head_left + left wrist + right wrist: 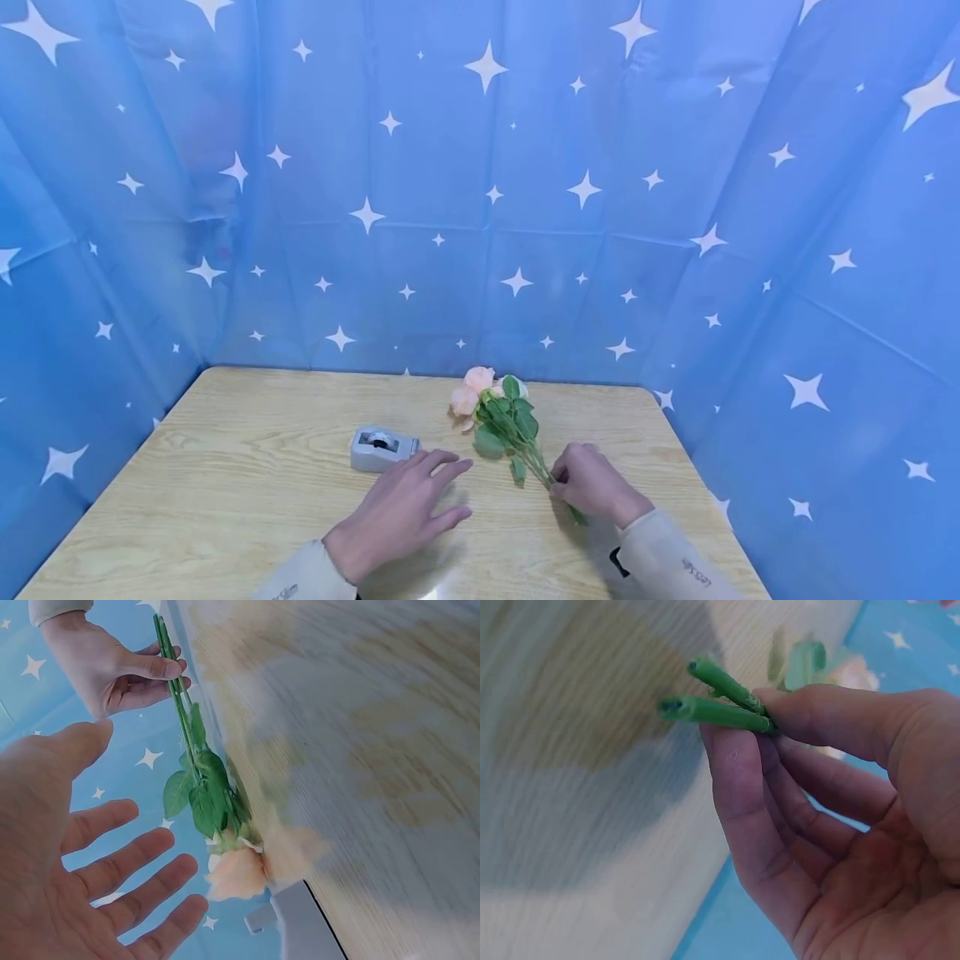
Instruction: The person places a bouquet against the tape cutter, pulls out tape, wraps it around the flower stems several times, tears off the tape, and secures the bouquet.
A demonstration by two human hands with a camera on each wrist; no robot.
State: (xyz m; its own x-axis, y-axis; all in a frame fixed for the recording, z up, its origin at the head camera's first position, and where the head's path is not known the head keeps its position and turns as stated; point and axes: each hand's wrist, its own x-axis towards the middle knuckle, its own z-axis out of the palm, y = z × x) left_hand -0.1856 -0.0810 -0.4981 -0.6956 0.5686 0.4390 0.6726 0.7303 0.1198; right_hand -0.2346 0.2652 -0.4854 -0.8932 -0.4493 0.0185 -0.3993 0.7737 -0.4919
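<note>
Green flower stems (pixel 716 712) are pinched between the thumb and fingers of my right hand (pixel 594 482), close to their cut ends. From there the bunch of flowers (pixel 513 421) runs away to the back left, its leaves (pixel 201 787) in the middle and its pale pink and white blooms (pixel 474 390) at the far end. My left hand (pixel 408 508) hovers over the table left of the stems, fingers spread and holding nothing. Just beyond that hand stands a grey tape dispenser (pixel 367 454) with a roll of tape in it.
The light wood table (pixel 247 492) carries the dispenser and the blooms. A blue curtain with white stars (pixel 435 183) hangs behind the table and along both sides. A small black piece (pixel 618 562) shows at the right sleeve's cuff.
</note>
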